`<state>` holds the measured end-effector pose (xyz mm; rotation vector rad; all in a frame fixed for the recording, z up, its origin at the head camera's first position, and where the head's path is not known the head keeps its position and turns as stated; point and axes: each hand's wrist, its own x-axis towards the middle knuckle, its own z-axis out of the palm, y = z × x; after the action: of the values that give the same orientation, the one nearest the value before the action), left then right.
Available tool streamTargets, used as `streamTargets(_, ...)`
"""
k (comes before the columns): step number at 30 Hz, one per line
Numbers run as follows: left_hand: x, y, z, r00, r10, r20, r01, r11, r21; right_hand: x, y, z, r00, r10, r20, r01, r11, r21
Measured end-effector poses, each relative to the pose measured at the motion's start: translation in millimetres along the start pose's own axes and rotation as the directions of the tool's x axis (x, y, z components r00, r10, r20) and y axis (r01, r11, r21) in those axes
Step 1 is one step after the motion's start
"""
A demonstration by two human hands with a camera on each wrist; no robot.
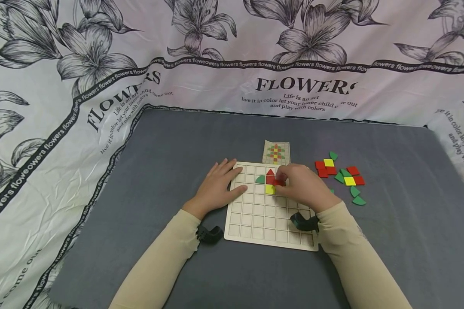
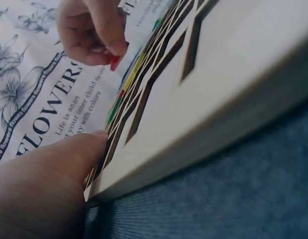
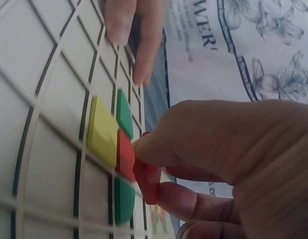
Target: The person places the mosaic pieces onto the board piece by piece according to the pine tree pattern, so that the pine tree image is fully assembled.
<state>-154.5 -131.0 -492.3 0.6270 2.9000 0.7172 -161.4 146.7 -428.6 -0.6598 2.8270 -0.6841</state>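
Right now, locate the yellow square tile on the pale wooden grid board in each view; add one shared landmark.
Head: yellow square tile, right of and below centre.
Left wrist: tile, a thin strip above and left of centre.
Right wrist: tile, left of centre, near mid-height.
Shared landmark: pale wooden grid board.

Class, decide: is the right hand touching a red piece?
Touching: the right wrist view shows the right hand pinching a red piece in its fingers.

Grey surface [image 1: 170,146]; white cloth [image 1: 209,86] behind and at left, black flower prints [image 1: 311,39], lettered black band [image 1: 255,65].
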Motion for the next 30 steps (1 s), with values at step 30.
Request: streamTargets(30,0.1,-0.4,0.3,1.000,0.008,-0.009,-0.008,1.000,0.018,17.1,-32,24,0.980,-0.178,0.087,0.187,0.976,-0.111)
